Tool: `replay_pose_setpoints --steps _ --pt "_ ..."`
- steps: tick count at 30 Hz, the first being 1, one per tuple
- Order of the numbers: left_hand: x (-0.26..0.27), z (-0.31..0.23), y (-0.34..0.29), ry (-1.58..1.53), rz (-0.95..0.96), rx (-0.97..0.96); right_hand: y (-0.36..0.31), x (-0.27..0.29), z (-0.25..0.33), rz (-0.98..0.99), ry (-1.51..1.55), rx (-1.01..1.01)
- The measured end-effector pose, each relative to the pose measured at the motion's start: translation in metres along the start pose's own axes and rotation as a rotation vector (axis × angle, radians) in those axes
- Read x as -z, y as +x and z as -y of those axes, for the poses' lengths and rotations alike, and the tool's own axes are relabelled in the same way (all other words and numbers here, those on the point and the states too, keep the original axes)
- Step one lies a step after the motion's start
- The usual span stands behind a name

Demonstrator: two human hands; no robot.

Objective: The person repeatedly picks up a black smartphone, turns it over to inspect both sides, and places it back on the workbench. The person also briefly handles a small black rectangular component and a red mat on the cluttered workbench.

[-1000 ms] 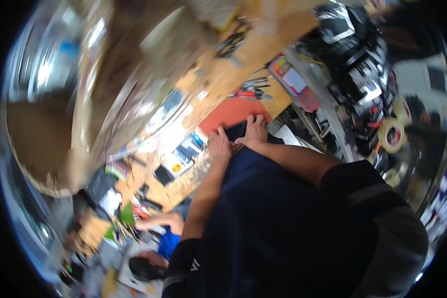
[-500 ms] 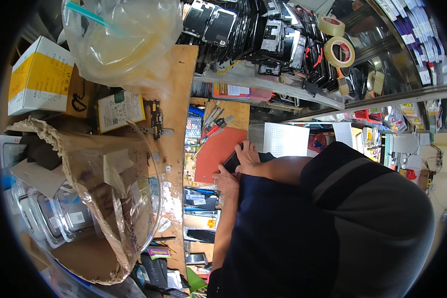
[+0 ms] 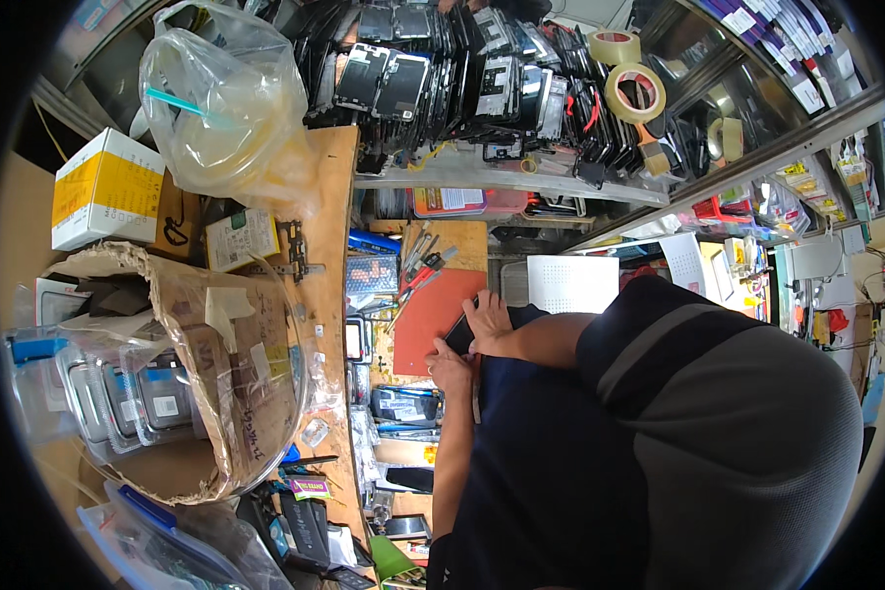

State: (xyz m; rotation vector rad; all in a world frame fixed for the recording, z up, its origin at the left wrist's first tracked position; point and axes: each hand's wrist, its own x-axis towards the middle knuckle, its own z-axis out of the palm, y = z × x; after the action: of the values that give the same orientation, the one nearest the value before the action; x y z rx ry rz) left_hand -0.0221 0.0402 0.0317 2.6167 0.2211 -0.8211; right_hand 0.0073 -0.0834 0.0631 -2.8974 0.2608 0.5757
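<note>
A dark phone, a black slab partly covered by my fingers, is on the red mat at its right edge. My left hand closes on its near end, with a ring on one finger. At the far end my right hand has its fingers curled over the phone's edge. The phone's underside and the right thumb are hidden. Beyond the mat lie several hand tools, some with red and black handles.
A torn cardboard box holding clear plastic containers stands at left. Behind it are a yellow-and-white box and a plastic bag. Stacked phone parts and tape rolls fill the far shelf. White paper lies right of the mat.
My view has shifted, so the shelf and bag appear lower and farther left. Both hands stay on the phone, with little visible change in their hold.
</note>
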Motion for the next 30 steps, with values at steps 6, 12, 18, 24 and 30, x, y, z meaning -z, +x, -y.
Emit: replay_pose_setpoints --steps 6,12,18,24,30 --pt "0.001 -0.005 -0.004 -0.039 -0.018 0.067 0.011 -0.016 -0.005 -0.009 -0.017 0.049" --pt "0.000 -0.016 -0.007 -0.083 0.049 0.151 0.013 -0.019 -0.013 0.092 -0.028 0.087" --pt "0.004 -0.018 -0.012 -0.090 0.010 0.130 0.016 -0.013 -0.014 0.103 -0.008 0.124" --pt "-0.002 -0.003 0.004 -0.061 -0.001 0.098 0.017 0.009 -0.010 0.142 0.046 0.109" --pt "-0.001 -0.006 0.001 -0.058 -0.010 0.110 0.017 -0.008 -0.006 0.080 0.015 0.072"
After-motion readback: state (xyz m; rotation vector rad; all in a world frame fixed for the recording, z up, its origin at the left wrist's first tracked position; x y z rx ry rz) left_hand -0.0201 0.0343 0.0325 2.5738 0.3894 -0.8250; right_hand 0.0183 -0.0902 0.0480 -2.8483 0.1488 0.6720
